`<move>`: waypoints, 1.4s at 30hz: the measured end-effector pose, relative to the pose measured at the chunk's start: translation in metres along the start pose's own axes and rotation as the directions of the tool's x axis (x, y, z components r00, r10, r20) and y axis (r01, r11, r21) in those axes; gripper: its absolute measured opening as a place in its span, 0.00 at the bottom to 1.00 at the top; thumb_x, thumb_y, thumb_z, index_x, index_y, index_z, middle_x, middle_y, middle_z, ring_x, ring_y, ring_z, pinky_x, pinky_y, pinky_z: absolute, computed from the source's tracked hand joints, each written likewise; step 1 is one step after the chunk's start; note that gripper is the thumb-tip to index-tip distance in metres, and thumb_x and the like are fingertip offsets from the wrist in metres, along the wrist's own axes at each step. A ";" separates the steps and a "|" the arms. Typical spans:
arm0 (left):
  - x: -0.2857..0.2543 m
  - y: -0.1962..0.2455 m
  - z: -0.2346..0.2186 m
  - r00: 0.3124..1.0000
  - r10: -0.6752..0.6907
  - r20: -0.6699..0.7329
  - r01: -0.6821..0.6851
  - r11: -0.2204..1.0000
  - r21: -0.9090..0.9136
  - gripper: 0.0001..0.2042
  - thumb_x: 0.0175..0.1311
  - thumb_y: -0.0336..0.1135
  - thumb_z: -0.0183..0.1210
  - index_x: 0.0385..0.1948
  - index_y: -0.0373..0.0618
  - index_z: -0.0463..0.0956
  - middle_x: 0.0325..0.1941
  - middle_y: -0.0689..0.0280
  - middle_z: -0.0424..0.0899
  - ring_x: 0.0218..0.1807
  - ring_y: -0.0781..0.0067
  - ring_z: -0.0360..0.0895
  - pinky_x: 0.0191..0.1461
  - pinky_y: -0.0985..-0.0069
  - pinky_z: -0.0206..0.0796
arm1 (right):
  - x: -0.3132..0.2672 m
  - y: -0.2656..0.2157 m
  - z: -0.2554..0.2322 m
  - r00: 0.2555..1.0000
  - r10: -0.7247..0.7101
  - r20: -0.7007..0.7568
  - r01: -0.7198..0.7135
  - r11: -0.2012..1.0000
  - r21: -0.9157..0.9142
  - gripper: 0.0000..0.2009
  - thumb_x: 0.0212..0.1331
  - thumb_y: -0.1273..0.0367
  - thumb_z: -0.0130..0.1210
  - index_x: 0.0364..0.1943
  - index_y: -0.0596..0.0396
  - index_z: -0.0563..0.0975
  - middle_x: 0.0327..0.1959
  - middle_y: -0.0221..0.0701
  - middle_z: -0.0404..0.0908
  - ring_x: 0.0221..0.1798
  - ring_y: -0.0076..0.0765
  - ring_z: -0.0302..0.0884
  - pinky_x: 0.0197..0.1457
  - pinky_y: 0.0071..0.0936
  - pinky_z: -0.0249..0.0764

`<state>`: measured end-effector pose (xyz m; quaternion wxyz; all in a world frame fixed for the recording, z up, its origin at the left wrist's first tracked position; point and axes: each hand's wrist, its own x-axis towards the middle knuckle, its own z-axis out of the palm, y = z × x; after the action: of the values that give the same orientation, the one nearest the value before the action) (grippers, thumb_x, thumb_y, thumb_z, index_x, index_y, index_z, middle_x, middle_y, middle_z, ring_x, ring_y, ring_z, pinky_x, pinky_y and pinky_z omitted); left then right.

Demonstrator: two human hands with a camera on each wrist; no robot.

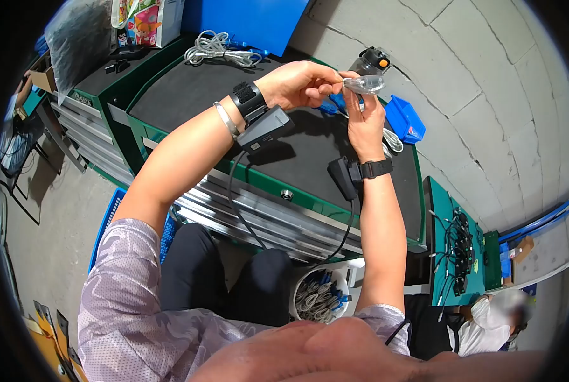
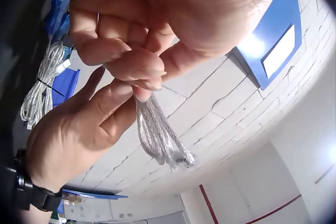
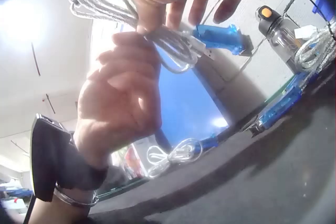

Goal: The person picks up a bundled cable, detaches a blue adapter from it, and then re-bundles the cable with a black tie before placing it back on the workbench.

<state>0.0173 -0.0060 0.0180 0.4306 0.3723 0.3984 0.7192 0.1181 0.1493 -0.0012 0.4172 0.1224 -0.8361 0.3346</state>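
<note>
Above the dark worktop, both hands are at a coiled silvery cable with a clear jacket. My left hand pinches it between thumb and fingers at one side of the bundle. From the other side my right hand grips the coil, thumb and fingertips close to the left hand's. In the right wrist view a translucent blue connector and a white USB-type plug hang at the bundle's end. The loops of the coil extend out beyond the fingertips in the left wrist view.
Other coiled cables lie at the worktop's far left. A blue bin and a bottle stand beyond the hands. Below the worktop is a white bucket of cables. A person in white is at lower right.
</note>
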 end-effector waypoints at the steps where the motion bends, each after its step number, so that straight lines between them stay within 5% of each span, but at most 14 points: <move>1: 0.002 -0.002 -0.004 1.000 -0.003 -0.001 0.003 1.000 -0.001 0.11 0.66 0.37 0.52 0.25 0.43 0.75 0.17 0.78 0.65 0.17 0.89 0.52 0.23 0.87 0.48 | 0.000 0.000 0.000 1.000 0.003 0.000 -0.003 1.000 0.001 0.09 0.64 0.68 0.56 0.45 0.54 0.77 0.47 0.32 0.80 0.53 0.40 0.74 0.55 0.31 0.70; 5: 0.006 -0.008 -0.011 0.986 0.167 0.020 -0.166 0.945 0.281 0.11 0.65 0.37 0.52 0.23 0.43 0.75 0.15 0.79 0.62 0.17 0.88 0.51 0.23 0.85 0.43 | -0.001 0.006 -0.001 0.986 -0.167 0.018 0.167 0.960 -0.224 0.12 0.67 0.65 0.51 0.47 0.58 0.73 0.38 0.37 0.78 0.48 0.48 0.71 0.51 0.37 0.68; 10: 0.006 -0.009 -0.009 0.972 0.234 0.033 -0.222 0.855 0.468 0.13 0.66 0.41 0.52 0.22 0.45 0.74 0.16 0.79 0.62 0.19 0.88 0.52 0.24 0.83 0.42 | -0.004 -0.008 -0.002 0.985 0.102 0.139 -0.104 0.995 0.006 0.14 0.71 0.62 0.45 0.44 0.61 0.71 0.37 0.41 0.76 0.42 0.45 0.73 0.47 0.33 0.68; 17: 0.000 -0.001 -0.003 0.976 0.192 -0.101 -0.135 0.903 0.407 0.16 0.68 0.47 0.52 0.29 0.45 0.78 0.19 0.77 0.69 0.21 0.88 0.59 0.26 0.86 0.49 | -0.002 0.010 0.004 0.998 -0.062 0.005 0.061 0.998 0.033 0.12 0.71 0.64 0.44 0.43 0.61 0.70 0.37 0.40 0.77 0.41 0.42 0.74 0.45 0.31 0.68; 25: 0.007 -0.006 -0.013 0.968 0.243 0.069 -0.247 0.859 0.448 0.11 0.67 0.42 0.56 0.31 0.45 0.78 0.24 0.77 0.73 0.26 0.87 0.63 0.31 0.86 0.55 | -0.002 0.007 0.001 0.999 -0.039 0.031 0.040 0.998 -0.043 0.12 0.71 0.64 0.44 0.42 0.61 0.71 0.36 0.40 0.77 0.39 0.41 0.74 0.44 0.31 0.69; 27: 0.009 -0.008 -0.013 0.929 0.356 0.099 -0.344 0.735 0.585 0.11 0.68 0.41 0.56 0.31 0.44 0.77 0.25 0.77 0.74 0.28 0.87 0.65 0.34 0.85 0.58 | -0.001 0.010 -0.003 0.998 0.010 0.059 -0.009 1.000 -0.015 0.13 0.71 0.63 0.44 0.42 0.60 0.71 0.35 0.38 0.77 0.38 0.38 0.74 0.43 0.30 0.69; 29: 0.012 -0.009 -0.016 0.916 0.384 0.112 -0.367 0.697 0.615 0.11 0.68 0.40 0.56 0.31 0.42 0.76 0.27 0.75 0.75 0.30 0.86 0.67 0.36 0.84 0.61 | -0.002 0.012 -0.006 0.967 0.161 0.195 -0.196 0.965 0.175 0.16 0.73 0.60 0.40 0.44 0.59 0.73 0.35 0.31 0.79 0.36 0.23 0.75 0.42 0.21 0.71; 32: 0.009 -0.009 -0.013 0.858 0.484 0.168 -0.392 0.408 0.825 0.10 0.66 0.36 0.57 0.32 0.37 0.74 0.29 0.67 0.76 0.31 0.78 0.72 0.35 0.76 0.65 | -0.002 -0.002 -0.004 0.954 0.180 0.239 -0.246 0.927 0.284 0.18 0.74 0.58 0.37 0.38 0.58 0.72 0.30 0.30 0.78 0.32 0.21 0.75 0.37 0.21 0.70; 33: 0.009 -0.008 -0.012 0.856 0.486 0.177 -0.396 0.397 0.828 0.10 0.66 0.36 0.57 0.32 0.37 0.74 0.29 0.67 0.76 0.31 0.78 0.72 0.35 0.76 0.65 | -0.001 -0.002 -0.003 0.954 0.191 0.229 -0.258 0.916 0.309 0.18 0.74 0.58 0.38 0.35 0.57 0.71 0.28 0.30 0.78 0.30 0.21 0.74 0.35 0.21 0.70; 35: 0.007 -0.008 -0.009 0.703 0.621 0.347 -0.469 0.038 0.883 0.07 0.63 0.32 0.58 0.32 0.36 0.74 0.30 0.62 0.76 0.32 0.67 0.75 0.37 0.71 0.67 | 0.001 -0.003 -0.003 0.960 0.181 0.214 -0.240 0.925 0.296 0.18 0.74 0.57 0.38 0.36 0.57 0.71 0.27 0.30 0.77 0.30 0.21 0.74 0.35 0.21 0.70; 36: 0.005 -0.006 -0.006 0.694 0.622 0.362 -0.469 0.009 0.883 0.06 0.61 0.30 0.58 0.32 0.38 0.74 0.31 0.59 0.75 0.33 0.57 0.75 0.37 0.68 0.67 | 0.000 -0.004 -0.002 0.960 0.184 0.210 -0.240 0.930 0.280 0.18 0.74 0.57 0.38 0.36 0.57 0.71 0.27 0.29 0.77 0.30 0.21 0.75 0.34 0.21 0.70; 39: 0.005 -0.006 -0.006 0.629 0.637 0.445 -0.488 -0.122 0.864 0.05 0.61 0.30 0.57 0.33 0.38 0.73 0.31 0.59 0.74 0.34 0.55 0.74 0.37 0.66 0.67 | -0.002 -0.007 -0.002 0.964 0.180 0.197 -0.235 0.924 0.301 0.18 0.74 0.57 0.38 0.36 0.57 0.71 0.27 0.29 0.77 0.29 0.21 0.75 0.32 0.20 0.70; 42: 0.000 -0.004 0.001 0.611 0.655 0.443 -0.495 -0.121 0.861 0.04 0.61 0.29 0.57 0.33 0.39 0.73 0.31 0.59 0.74 0.34 0.55 0.74 0.37 0.66 0.67 | -0.001 -0.017 -0.002 0.954 0.214 0.210 -0.287 0.858 0.427 0.17 0.74 0.58 0.37 0.38 0.57 0.71 0.29 0.29 0.76 0.29 0.24 0.77 0.32 0.20 0.72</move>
<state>0.0193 -0.0044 0.0145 -0.2823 0.6338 0.5668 0.4442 0.1280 0.1379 0.0062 0.2635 0.1318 -0.7738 0.5608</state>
